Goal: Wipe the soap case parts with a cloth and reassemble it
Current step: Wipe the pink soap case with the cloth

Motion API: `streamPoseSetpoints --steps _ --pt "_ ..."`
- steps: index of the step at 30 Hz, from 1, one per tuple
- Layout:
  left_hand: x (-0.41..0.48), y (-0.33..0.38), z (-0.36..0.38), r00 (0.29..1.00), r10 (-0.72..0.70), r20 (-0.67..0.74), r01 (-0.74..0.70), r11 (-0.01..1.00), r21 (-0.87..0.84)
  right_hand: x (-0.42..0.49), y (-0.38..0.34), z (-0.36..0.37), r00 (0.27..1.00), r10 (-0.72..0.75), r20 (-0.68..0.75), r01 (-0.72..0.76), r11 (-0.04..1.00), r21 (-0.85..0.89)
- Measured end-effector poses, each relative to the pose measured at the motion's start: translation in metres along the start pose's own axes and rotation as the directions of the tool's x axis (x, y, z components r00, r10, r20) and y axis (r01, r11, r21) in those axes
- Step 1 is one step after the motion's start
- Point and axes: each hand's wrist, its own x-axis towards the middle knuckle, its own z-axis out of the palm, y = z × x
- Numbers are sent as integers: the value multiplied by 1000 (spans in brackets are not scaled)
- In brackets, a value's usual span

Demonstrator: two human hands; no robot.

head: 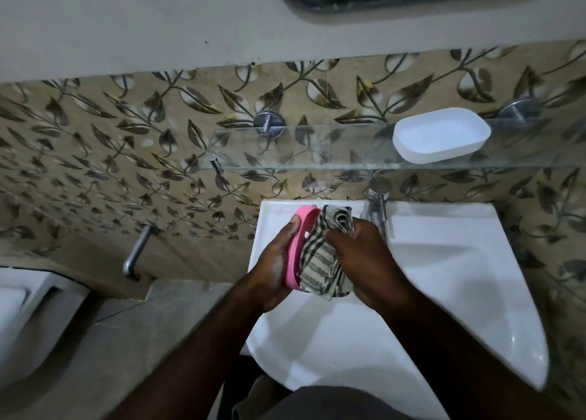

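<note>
over the back-left part of the white sink (444,277), the left hand (272,267) grasps the pink soap case part (295,255) on edge, with the thumb at its upper end and the palm cupping its back. the right hand (361,255) is clenched around a bunched striped cloth (317,264) and presses it into the pink part's inner face, so this looks like the wiping step for 1 of 2 parts. the other, a white soap case part (440,134), sits hollow side up on the glass shelf (317,153) above the sink's back edge, well apart from both hands. whether it has been wiped i cannot tell. what could go wrong: a hard push from the cloth could twist the pink part out of the left hand and drop it into the sink. the cloth's loose tail hangs over the sink and could soak up any water there. when reaching for the white part, a careless nudge could slide it off the shelf and down into the sink.
</note>
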Motion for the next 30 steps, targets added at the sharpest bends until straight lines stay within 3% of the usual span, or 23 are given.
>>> streamPoseSetpoints --steps 2,5,9,10,12,13,14,16,20,24,27,28,30 --pt "-1 3 2 1000 -4 16 3 1000 27 1 -1 2 992 -113 49 119 981 -151" --pt "0 14 2 1000 6 27 -7 999 42 -6 -2 5 937 -304 171 349 825 -445" --pt "-1 17 0 1000 9 -4 -9 1000 25 -4 -4 -3 866 -346 361 496 681 -539" --pt "-1 16 0 1000 17 -17 -17 1000 19 0 -5 -7 863 -336 378 506 593 -627" --pt "-1 15 3 999 33 -20 -33 999 2 7 -7 -13 826 -352 440 526 200 -827" --pt "-1 15 4 999 41 -11 -41 999 -5 9 -10 -13 826 -354 439 495 83 -865" --pt "0 15 5 999 53 -6 -53 999 -3 9 -13 -12 835 -353 422 470 59 -881" --pt "0 16 4 996 87 -20 -86 996 34 8 -14 -9 869 -344 356 426 153 -892" --pt "1 11 0 986 151 -72 -142 983 119 4 -10 -3 935 -259 243 340 449 -827" --pt "1 9 0 976 176 -128 -158 977 144 -7 0 3 946 -182 269 324 588 -741" --pt "2 11 0 967 199 -158 -173 971 165 -9 3 3 957 107 271 33 886 -463" --pt "1 12 1 968 196 -154 -174 974 148 -9 2 2 934 207 292 -111 943 -313" --pt "0 13 1 975 170 -143 -158 983 89 -9 -6 1 877 300 376 -296 953 -70"
